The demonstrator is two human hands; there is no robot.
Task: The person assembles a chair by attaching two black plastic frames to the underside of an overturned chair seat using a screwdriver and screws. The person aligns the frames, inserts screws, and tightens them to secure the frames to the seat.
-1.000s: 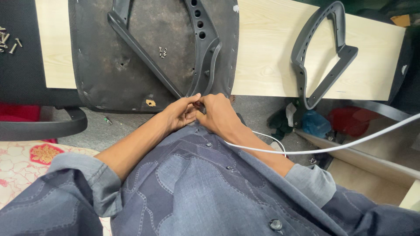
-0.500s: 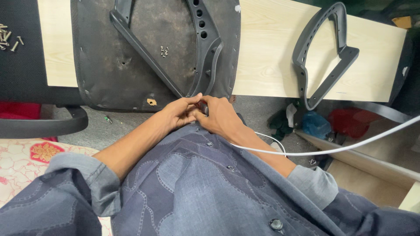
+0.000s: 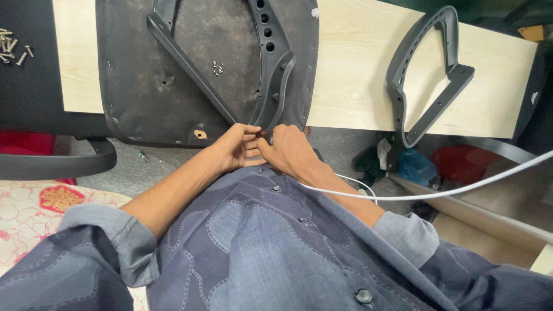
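Pinching together at the near edge of an upturned chair seat (image 3: pixel 167 75), the left hand (image 3: pixel 233 151) and right hand (image 3: pixel 288 151) meet fingertip to fingertip over a small dark part (image 3: pixel 265 135), too small to identify, at the lower tip of a grey plastic armrest bracket (image 3: pixel 271 63). Both hands are curled closed, fingers gathered on that one spot; whether either truly grips the part cannot be told. The seat lies underside up just beyond the hands, apparently so its fixing holes face the worker, and the bracket rests across it with its foot ending right at the fingers. A few loose screws (image 3: pixel 217 68) sit on the seat further out from the hands, seemingly kept within reach. Off beyond the right hand, well apart, a second armrest (image 3: pixel 423 80) lies on a pale wooden board (image 3: pixel 357 75). More screws (image 3: pixel 12 49) are scattered far past the left hand. A white cable (image 3: pixel 438 193) crosses the right forearm, trailing away past the sleeve.
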